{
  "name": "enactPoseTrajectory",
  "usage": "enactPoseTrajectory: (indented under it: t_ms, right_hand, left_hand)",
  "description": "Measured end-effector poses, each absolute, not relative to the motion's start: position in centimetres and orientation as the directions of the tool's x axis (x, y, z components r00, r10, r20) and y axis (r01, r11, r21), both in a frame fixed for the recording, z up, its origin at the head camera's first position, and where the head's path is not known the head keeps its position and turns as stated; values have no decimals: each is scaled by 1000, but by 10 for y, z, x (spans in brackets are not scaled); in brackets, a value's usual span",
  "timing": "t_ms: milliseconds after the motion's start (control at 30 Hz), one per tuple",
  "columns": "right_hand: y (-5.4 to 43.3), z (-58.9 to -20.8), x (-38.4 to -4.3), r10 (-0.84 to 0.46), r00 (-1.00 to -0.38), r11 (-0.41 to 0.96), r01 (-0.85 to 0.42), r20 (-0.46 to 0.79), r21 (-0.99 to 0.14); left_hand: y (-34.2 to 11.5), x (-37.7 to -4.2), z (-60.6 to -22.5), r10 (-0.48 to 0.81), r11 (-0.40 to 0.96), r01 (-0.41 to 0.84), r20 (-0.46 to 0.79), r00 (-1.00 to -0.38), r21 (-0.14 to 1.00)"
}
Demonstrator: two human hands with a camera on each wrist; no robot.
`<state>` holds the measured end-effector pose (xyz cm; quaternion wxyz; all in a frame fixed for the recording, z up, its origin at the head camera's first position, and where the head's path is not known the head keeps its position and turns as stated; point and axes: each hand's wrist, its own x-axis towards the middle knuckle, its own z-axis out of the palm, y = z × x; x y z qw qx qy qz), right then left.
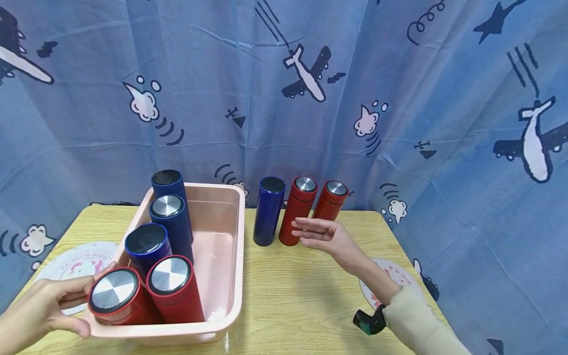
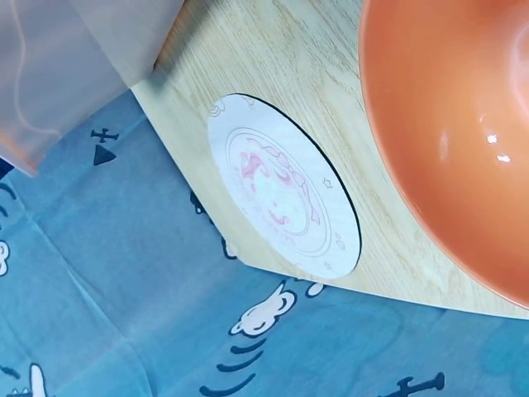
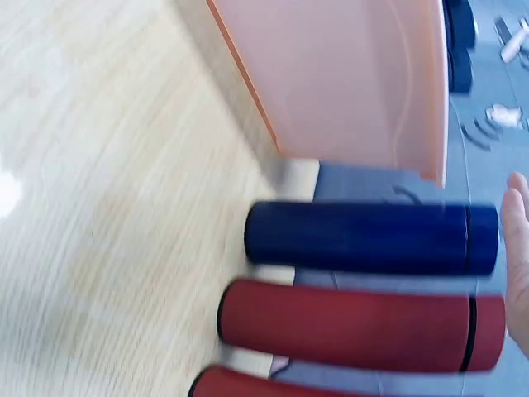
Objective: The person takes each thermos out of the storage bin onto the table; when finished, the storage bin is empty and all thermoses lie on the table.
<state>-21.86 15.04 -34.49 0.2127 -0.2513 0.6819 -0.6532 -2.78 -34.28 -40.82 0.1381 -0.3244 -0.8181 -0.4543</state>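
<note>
My left hand (image 1: 57, 301) grips the front-left rim of the pink plastic bin (image 1: 240, 276), beside a silver-topped red thermos (image 1: 128, 301). The bin holds several red and blue thermoses, bunched along its left side. My right hand (image 1: 328, 239) hovers with fingers extended before a taller red thermos (image 1: 296, 212) and a shorter red thermos (image 1: 330, 199). To their left a blue thermos (image 1: 268, 214) stands upright. In the right wrist view the right hand's edge (image 3: 517, 256) appears beyond the lids, apart from the blue thermos (image 3: 364, 237). The left hand is outside the left wrist view.
Round printed mats lie at the table's left (image 1: 95, 251) and right (image 1: 399, 276). An orange bowl-like surface (image 2: 446, 165) fills the left wrist view's right side. A blue patterned curtain (image 1: 284, 123) hangs behind the wooden table (image 1: 284, 305).
</note>
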Motion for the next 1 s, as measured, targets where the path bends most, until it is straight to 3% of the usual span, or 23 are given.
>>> enactPoseTrajectory:
  t_ms: [367, 600, 1000]
  right_hand:
    - [112, -353, -196, -709, -693, -98, -92, 134, -991]
    - [88, -360, -181, -743, -653, -116, -92, 148, -989]
    - [48, -368, -161, -765, -621, -161, -71, 170, -984]
  left_hand:
    - [-341, -27, -405, 387, 449, 644, 514, -765, 620]
    - [-341, -27, -407, 415, 358, 667, 529, -740, 653]
    - [-341, -27, -407, 411, 342, 644, 507, -758, 684]
